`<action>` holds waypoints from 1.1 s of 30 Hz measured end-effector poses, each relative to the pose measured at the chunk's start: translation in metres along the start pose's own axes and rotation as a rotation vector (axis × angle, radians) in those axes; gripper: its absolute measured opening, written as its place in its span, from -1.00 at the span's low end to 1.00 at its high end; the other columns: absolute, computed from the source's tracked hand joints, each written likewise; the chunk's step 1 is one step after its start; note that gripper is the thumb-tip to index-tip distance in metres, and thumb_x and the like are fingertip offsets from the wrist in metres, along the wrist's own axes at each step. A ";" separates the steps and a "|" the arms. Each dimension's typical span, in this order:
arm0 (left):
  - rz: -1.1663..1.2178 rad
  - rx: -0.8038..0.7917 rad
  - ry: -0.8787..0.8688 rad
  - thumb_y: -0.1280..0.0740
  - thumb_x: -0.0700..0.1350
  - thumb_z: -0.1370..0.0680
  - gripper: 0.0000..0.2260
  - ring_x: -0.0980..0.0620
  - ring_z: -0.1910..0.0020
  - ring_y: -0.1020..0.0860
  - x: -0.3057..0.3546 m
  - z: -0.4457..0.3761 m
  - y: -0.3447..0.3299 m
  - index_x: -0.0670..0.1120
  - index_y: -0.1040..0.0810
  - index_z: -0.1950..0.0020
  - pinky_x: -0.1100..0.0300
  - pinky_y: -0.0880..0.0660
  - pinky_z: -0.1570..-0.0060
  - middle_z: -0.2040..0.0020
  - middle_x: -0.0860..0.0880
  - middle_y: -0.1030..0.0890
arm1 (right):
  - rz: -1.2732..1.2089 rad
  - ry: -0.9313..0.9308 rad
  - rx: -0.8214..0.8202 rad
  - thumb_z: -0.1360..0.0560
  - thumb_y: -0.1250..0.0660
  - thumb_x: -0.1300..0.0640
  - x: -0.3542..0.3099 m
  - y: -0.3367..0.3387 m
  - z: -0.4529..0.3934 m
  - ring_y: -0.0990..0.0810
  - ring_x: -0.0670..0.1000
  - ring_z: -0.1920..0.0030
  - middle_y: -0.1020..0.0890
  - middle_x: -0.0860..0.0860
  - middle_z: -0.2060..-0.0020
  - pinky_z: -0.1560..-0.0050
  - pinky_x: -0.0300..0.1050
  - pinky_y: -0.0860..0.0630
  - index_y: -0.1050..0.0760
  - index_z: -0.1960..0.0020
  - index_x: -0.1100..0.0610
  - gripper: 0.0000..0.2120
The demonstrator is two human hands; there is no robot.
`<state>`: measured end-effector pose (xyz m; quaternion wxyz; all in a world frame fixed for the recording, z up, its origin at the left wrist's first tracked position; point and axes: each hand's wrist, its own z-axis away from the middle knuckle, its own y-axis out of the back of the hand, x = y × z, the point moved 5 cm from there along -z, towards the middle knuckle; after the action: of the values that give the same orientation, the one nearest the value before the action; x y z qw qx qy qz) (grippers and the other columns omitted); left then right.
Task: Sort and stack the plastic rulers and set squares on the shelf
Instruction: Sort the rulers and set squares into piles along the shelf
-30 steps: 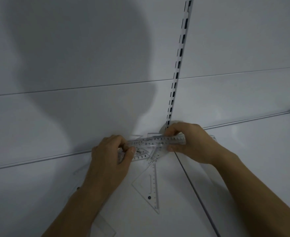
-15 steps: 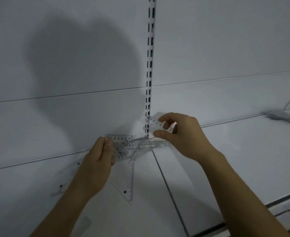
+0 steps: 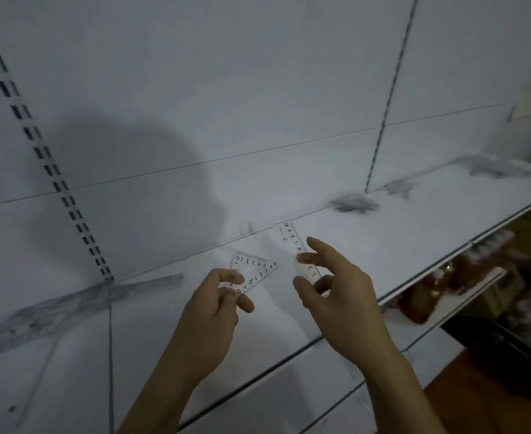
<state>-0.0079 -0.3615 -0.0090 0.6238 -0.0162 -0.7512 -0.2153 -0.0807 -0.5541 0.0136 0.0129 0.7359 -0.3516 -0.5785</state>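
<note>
My left hand [image 3: 218, 303] pinches a small clear set square [image 3: 253, 270] by its lower corner, held above the white shelf [image 3: 398, 242]. My right hand [image 3: 333, 286] holds a short clear ruler [image 3: 298, 255] between thumb and fingers, its far end pointing up and away. The two pieces are apart, side by side. At the left, a blurred heap of clear rulers and set squares [image 3: 79, 302] lies on the shelf by the back wall.
A slotted upright [image 3: 54, 180] runs down the back panel at the left. Blurred grey smudges [image 3: 355, 203] lie on the shelf further right. Below the shelf edge at the right, packaged goods [image 3: 464, 277] sit on lower shelves.
The view has swung right. Both hands have lifted away from the heap, the left with a set square, the right with the short ruler, now held apart.
</note>
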 end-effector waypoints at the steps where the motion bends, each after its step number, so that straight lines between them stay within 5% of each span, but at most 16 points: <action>1: -0.011 -0.009 -0.007 -0.14 -0.28 -0.66 -0.76 0.06 0.42 -0.38 0.005 -0.005 -0.020 0.03 -0.49 -0.08 0.23 -0.33 0.44 0.18 -0.01 -0.69 | 0.018 -0.021 0.025 -0.52 -0.43 0.11 0.010 0.020 -0.002 -0.64 -0.09 0.25 -0.62 -0.27 -0.09 0.22 -0.31 -0.52 -0.39 -0.45 -0.08 -0.47; 5: -0.062 -0.021 -0.041 -0.15 -0.29 -0.65 -0.75 0.04 0.49 -0.32 0.023 -0.026 -0.094 0.05 -0.49 -0.11 0.24 -0.33 0.49 0.17 0.04 -0.71 | 0.060 -0.106 0.110 -0.47 -0.47 0.08 0.056 0.101 -0.014 -0.61 -0.09 0.33 -0.65 -0.27 0.12 0.26 -0.22 -0.57 -0.54 -0.29 -0.06 -0.60; 13: -0.120 0.042 0.000 -0.20 -0.18 -0.65 -0.89 0.11 0.49 -0.36 0.047 -0.066 -0.205 -0.01 -0.47 0.01 0.17 -0.38 0.35 0.16 0.18 -0.72 | 0.072 -0.179 0.084 -0.49 -0.45 0.04 0.135 0.189 -0.043 -0.65 -0.10 0.30 -0.65 -0.27 0.00 0.16 -0.02 -0.65 -0.52 -0.29 -0.08 -0.62; 16: -0.145 0.104 0.065 -0.23 -0.17 -0.64 -0.88 0.22 0.29 -0.55 0.053 -0.093 -0.224 -0.01 -0.53 0.02 0.24 -0.40 0.25 0.18 0.11 -0.71 | 0.102 -0.185 0.031 -0.48 -0.44 0.03 0.153 0.204 -0.062 -0.64 -0.13 0.30 -0.65 -0.27 -0.01 0.17 -0.13 -0.62 -0.52 -0.30 -0.07 -0.61; 19: -0.194 0.121 0.097 -0.28 -0.14 -0.63 -0.89 0.09 0.06 -0.58 0.052 -0.135 -0.239 -0.01 -0.58 0.04 0.23 -0.41 0.16 0.10 0.08 -0.64 | 0.134 -0.173 0.027 -0.49 -0.43 0.02 0.170 0.217 -0.087 -0.59 -0.19 0.34 -0.64 -0.28 -0.02 0.26 -0.35 -0.48 -0.51 -0.30 -0.09 -0.61; 26: -0.312 0.109 0.080 -0.32 -0.08 -0.62 -0.88 -0.05 0.12 -0.59 0.053 -0.250 -0.261 -0.05 -0.61 0.07 0.14 -0.45 0.13 0.17 0.00 -0.63 | 0.227 -0.146 -0.053 -0.51 -0.40 -0.01 0.194 0.225 -0.144 -0.58 -0.14 0.19 -0.57 -0.19 -0.01 0.22 -0.35 -0.45 -0.48 -0.32 -0.11 -0.61; 33: -0.587 0.183 0.017 -0.37 -0.04 -0.58 -0.77 0.00 0.08 -0.56 0.040 -0.295 -0.262 -0.10 -0.54 -0.19 0.19 -0.43 0.07 0.03 0.01 -0.62 | 0.260 -0.093 -0.035 -0.51 -0.41 0.01 0.217 0.230 -0.219 -0.53 -0.14 0.17 -0.55 -0.18 0.01 0.17 -0.39 -0.35 -0.50 -0.34 -0.07 -0.59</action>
<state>0.1807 -0.7101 -0.0130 0.5401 0.2596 -0.7347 -0.3181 0.0100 -0.9276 0.0006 0.0840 0.6562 -0.4340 -0.6115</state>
